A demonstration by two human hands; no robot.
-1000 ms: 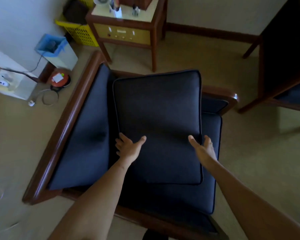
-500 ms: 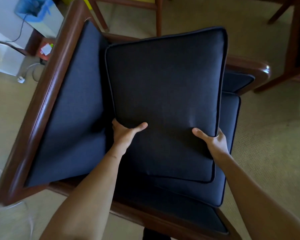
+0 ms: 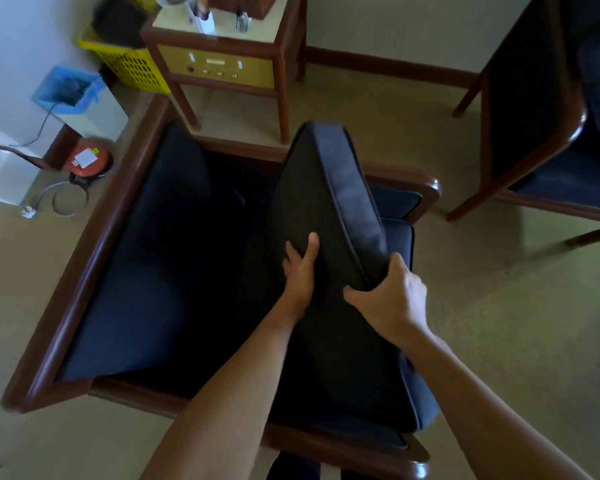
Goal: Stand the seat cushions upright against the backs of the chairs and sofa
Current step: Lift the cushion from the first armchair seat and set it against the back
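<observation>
A dark navy seat cushion [image 3: 329, 188] is tipped up on edge over the wooden armchair [image 3: 94, 237], its piped side facing up and right. My left hand [image 3: 300, 268] lies flat against the cushion's dark underside. My right hand [image 3: 390, 299] grips the cushion's near edge from the right. The chair's padded back [image 3: 146, 271] lies to the left, apart from the cushion. The bare dark seat base shows between them. A second blue cushion [image 3: 400, 233] lies under the raised one on the right.
A wooden side table [image 3: 229, 64] stands just beyond the chair. A yellow basket [image 3: 132, 67], a blue-lined bin [image 3: 73, 98] and cables sit at the far left. Another dark-cushioned chair [image 3: 551, 133] stands at the right on the beige carpet.
The cushion has swung from lying flat to standing on edge. My right hand moved from its top face to gripping its near edge. My left hand now presses the underside.
</observation>
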